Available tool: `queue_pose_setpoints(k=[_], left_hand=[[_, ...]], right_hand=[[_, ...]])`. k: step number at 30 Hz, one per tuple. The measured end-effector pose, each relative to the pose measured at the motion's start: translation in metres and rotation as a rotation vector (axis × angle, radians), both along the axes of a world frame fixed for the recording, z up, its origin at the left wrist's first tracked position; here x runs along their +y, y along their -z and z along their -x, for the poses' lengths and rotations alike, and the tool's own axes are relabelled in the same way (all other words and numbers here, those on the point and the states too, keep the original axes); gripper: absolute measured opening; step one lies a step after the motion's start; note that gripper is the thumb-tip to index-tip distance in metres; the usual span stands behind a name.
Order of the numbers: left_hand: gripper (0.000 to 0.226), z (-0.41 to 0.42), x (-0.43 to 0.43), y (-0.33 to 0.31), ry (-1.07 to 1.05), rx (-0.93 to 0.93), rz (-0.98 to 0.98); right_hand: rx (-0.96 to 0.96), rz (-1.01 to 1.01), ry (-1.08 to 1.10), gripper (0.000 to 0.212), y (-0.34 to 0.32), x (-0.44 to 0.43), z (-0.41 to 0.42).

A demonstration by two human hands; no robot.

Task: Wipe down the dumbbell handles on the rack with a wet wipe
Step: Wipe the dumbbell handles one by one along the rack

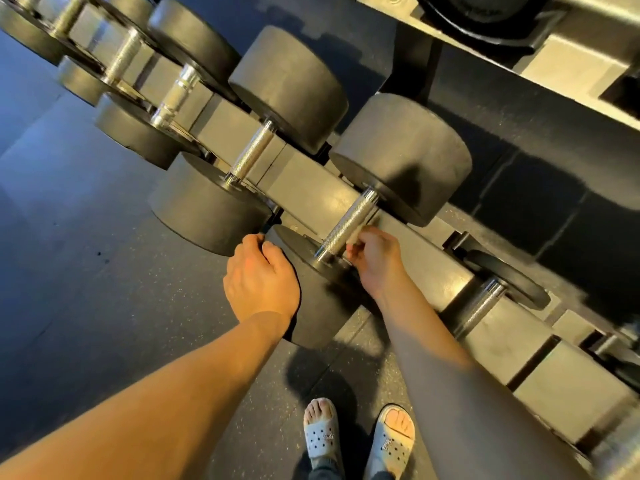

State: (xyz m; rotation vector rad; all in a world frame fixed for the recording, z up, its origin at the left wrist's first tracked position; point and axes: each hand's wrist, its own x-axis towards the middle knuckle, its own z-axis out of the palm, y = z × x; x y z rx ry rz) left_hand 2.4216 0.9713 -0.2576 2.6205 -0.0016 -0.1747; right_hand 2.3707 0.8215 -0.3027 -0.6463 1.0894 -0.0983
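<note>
Head view: the left hand [259,275] rests on the near head of a dumbbell [311,299], its fingers bent over the rim. The right hand [375,258] pinches a small pale scrap, likely the wipe [354,238], against the side of the knurled handle [346,221], which lies across the rack [311,188]. The dumbbell looks heavy and rigid and should stay put. The knurling will probably drag at a soft, wet wipe, so wrap it round mid-handle and twist.
</note>
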Motion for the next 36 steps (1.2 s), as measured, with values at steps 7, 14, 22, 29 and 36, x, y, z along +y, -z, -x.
queue_pose_setpoints(k=[7, 14, 22, 29, 36], left_hand=[[0.049, 0.001, 0.0, -0.001, -0.002, 0.0, 0.0], [0.049, 0.002, 0.0, -0.002, 0.0, -0.005, -0.013], [0.049, 0.0, 0.001, -0.003, 0.015, 0.008, -0.011], [0.033, 0.0, 0.002, -0.006, 0.017, 0.05, -0.019], [0.031, -0.001, 0.003, -0.012, 0.018, 0.051, -0.005]], right_hand=[[0.088, 0.013, -0.13, 0.027, -0.019, -0.015, -0.004], [0.13, -0.005, -0.279, 0.024, -0.022, 0.0, -0.001], [0.093, 1.166, -0.766, 0.03, -0.036, -0.006, -0.01], [0.416, 1.861, -1.587, 0.014, -0.041, -0.02, -0.069], [0.25, 1.044, -2.028, 0.022, -0.051, -0.002, -0.091]])
